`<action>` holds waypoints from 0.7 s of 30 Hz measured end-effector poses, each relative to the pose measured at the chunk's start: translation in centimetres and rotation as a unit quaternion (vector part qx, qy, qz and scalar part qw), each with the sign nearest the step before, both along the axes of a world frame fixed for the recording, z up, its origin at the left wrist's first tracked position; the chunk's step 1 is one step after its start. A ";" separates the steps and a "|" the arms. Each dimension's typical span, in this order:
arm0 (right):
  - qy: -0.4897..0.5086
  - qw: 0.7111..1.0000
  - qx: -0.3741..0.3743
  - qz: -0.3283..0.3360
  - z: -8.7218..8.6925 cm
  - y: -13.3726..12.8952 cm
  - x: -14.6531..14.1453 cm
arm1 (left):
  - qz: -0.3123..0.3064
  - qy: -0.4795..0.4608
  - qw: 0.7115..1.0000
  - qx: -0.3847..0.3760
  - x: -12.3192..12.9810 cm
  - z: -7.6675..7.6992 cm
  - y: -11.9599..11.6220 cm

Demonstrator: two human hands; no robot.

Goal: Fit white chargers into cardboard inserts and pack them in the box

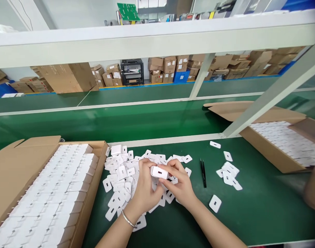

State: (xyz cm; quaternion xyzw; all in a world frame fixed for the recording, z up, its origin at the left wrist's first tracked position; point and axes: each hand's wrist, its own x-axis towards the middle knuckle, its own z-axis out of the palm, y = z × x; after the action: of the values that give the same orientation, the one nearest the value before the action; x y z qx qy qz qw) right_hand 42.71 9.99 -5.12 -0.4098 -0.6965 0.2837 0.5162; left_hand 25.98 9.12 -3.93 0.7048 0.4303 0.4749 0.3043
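Observation:
My left hand (148, 187) is closed around a small white charger (159, 172), whose end face with a dark rectangular slot points toward me. The thumb and fingers of my right hand (178, 184) pinch the right side of that same face. Beneath and around both hands lies a heap of loose white slotted plates (122, 172), flat with rounded corners. A pair of black tweezers (203, 173) rests on the green worktop, right of my right hand. Several more white plates (227, 173) lie farther right. My wrists partly cover the heap.
At left stands an open cardboard box (89, 201) packed with rows of white chargers (51, 196). Another open carton (273, 151) at right holds white pieces. A slanting metal post (271, 86) and a shelf beam (147, 43) cross ahead. Part of another person's arm (314, 189) shows at the right edge.

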 end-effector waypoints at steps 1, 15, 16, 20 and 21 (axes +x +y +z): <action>-0.006 1.000 0.009 -0.006 0.0 0.0 0.0 | -0.023 -0.014 1.000 0.000 -0.2 0.0 0.0; 0.008 0.994 -0.091 0.067 0.1 -0.5 -0.5 | 0.045 -0.103 0.994 0.003 0.8 -1.6 -0.6; 0.026 0.990 -0.115 0.076 0.1 -0.5 -0.6 | 0.049 -0.106 0.993 0.014 0.9 -1.7 -0.7; 0.080 0.970 -0.190 0.126 0.1 -0.3 -1.1 | 0.073 -0.112 0.990 0.037 1.2 -1.9 -0.8; 0.091 0.966 -0.201 0.134 0.2 -0.3 -1.2 | 0.079 -0.112 0.990 0.036 1.2 -2.0 -0.8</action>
State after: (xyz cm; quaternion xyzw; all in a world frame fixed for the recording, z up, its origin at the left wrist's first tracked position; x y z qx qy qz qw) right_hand 41.51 9.71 -4.96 -0.3808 -0.6236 0.5204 0.4420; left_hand 27.21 8.35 -5.90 0.6218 0.4299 0.5887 0.2864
